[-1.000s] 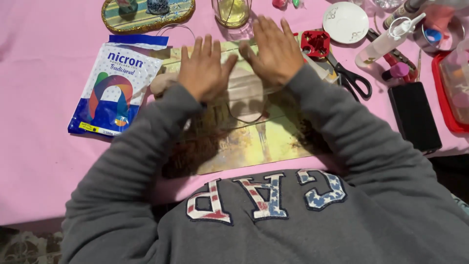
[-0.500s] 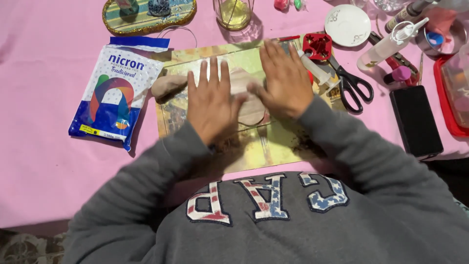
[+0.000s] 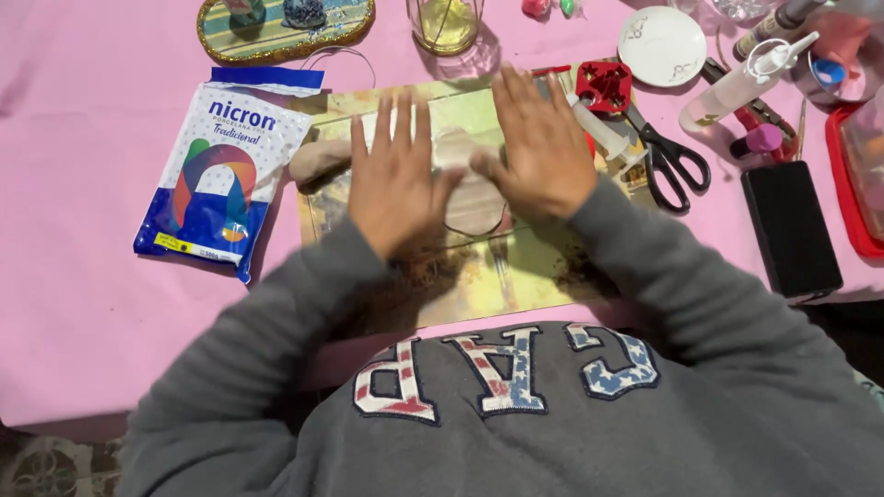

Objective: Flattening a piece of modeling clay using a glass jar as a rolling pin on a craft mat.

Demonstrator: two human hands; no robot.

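Observation:
My left hand (image 3: pixel 396 179) lies flat, fingers spread, on a picture-printed work mat (image 3: pixel 516 276). My right hand (image 3: pixel 543 147) lies flat beside it, its thumb almost meeting the left thumb. Between and under the palms is a pale beige flattened piece of clay (image 3: pixel 470 198), partly hidden. Whether anything else lies under the palms cannot be told. A beige clay lump (image 3: pixel 318 158) rests at the mat's left edge, just left of my left hand.
On the pink tablecloth: a blue and white bag (image 3: pixel 221 175) at left, an oval decorated plaque (image 3: pixel 276 23), a glass jar (image 3: pixel 447 23), a red cutter (image 3: pixel 603 85), black scissors (image 3: pixel 672 161), a white bottle (image 3: pixel 737 83), a black box (image 3: pixel 790 228) and a red tray (image 3: pixel 852 184).
Both flat hands have slid toward me across the mat and over the clay, away from its far edge. Nothing was picked up.

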